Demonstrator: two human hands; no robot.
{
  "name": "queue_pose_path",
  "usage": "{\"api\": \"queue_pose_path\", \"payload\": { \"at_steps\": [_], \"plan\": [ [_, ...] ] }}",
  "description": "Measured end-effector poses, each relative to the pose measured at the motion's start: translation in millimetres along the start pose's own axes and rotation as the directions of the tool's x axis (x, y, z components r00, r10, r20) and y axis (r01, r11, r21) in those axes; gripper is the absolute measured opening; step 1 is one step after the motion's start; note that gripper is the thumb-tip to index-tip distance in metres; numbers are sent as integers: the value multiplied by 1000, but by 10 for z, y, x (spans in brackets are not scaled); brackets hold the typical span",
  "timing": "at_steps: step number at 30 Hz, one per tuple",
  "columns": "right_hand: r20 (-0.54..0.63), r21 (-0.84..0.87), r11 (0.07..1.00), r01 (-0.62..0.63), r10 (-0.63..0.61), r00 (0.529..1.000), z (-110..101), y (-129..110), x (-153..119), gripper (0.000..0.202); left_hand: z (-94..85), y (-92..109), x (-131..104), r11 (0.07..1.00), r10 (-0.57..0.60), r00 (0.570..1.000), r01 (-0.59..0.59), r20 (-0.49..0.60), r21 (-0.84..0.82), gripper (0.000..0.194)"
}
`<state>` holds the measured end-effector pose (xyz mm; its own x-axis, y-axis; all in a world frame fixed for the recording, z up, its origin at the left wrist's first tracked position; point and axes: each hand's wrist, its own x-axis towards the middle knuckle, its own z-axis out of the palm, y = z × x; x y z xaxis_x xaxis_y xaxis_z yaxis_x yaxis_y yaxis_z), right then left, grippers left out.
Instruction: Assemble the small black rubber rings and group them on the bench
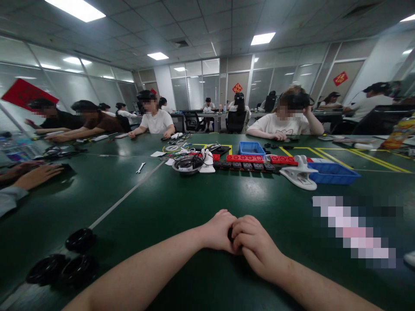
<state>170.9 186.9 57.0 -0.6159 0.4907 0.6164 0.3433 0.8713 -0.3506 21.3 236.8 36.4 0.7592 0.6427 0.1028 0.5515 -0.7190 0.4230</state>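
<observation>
Over the green tabletop, straight ahead of me, my left hand [218, 231] and my right hand [256, 242] meet with their fingers closed together. Between them shows a sliver of a small black object [230, 233]; the fingers hide most of it, so its kind cannot be made out. Both hands grip it, the right one's curled fingers covering it from the right. At the lower left, apart from my hands, lie three glossy black ring-shaped parts [79, 240], two of them side by side nearer to me.
Beyond my hands are a metal bowl [186, 166], a white clamp [300, 173], red power strips [243, 158] and blue bins [333, 172]. A wrench [140, 168] lies left of them. A co-worker's hand [38, 175] rests at the left edge. Other people sit around the table.
</observation>
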Motion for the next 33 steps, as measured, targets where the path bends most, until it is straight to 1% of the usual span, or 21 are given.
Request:
{"api": "queue_pose_path", "payload": {
  "at_steps": [2,4,6,7,9,12,14,16,19,22,24,26,28,31,33],
  "plan": [
    [4,35,998,59,-59,998,3,-17,-6,27,14,-15,-1,1000,4,1000,-4,-3,12,31],
    [0,49,995,89,-89,996,-3,-33,-17,28,16,-19,-8,1000,22,1000,-22,-6,14,34],
    [-7,46,994,97,-96,995,-21,-38,-28,26,11,-10,-19,999,47,999,-47,-9,16,35],
    [-13,31,996,81,-81,997,-32,-34,-32,24,7,-1,-26,998,53,999,-53,-10,18,37],
    [-21,-32,999,20,-20,1000,-52,-9,-36,19,3,24,-40,999,39,999,-38,-22,11,42],
    [-14,-159,981,-107,106,994,-55,51,-31,25,8,70,-57,999,-40,998,39,-53,-17,60],
    [-1,-227,957,-179,184,983,-38,91,-24,29,22,99,-62,994,-106,990,106,-89,-4,65],
    [13,-278,927,-251,264,964,-16,123,-18,29,45,122,-63,987,-157,981,160,-111,18,62],
    [23,-331,882,-335,362,932,13,152,-14,26,83,143,-58,981,-191,974,195,-124,23,53],
    [5,-355,850,-390,419,908,29,166,-15,24,98,145,-47,975,-214,968,219,-134,22,45],
    [-6,-343,847,-406,430,903,28,166,-14,23,87,136,-38,976,-213,969,218,-129,26,42],
    [3,-300,872,-387,407,913,14,154,-8,18,63,119,-27,984,-171,979,176,-114,31,39],
    [26,-218,919,-328,342,939,-8,127,-1,12,35,94,-16,994,-100,992,104,-78,36,34],
    [37,-80,981,-178,181,983,-33,68,2,15,11,50,-5,999,-10,1000,11,-22,50,27],
    [38,-16,998,-58,58,998,-36,30,-4,16,8,25,-1,998,33,999,-32,-8,62,26]
  ]
}}
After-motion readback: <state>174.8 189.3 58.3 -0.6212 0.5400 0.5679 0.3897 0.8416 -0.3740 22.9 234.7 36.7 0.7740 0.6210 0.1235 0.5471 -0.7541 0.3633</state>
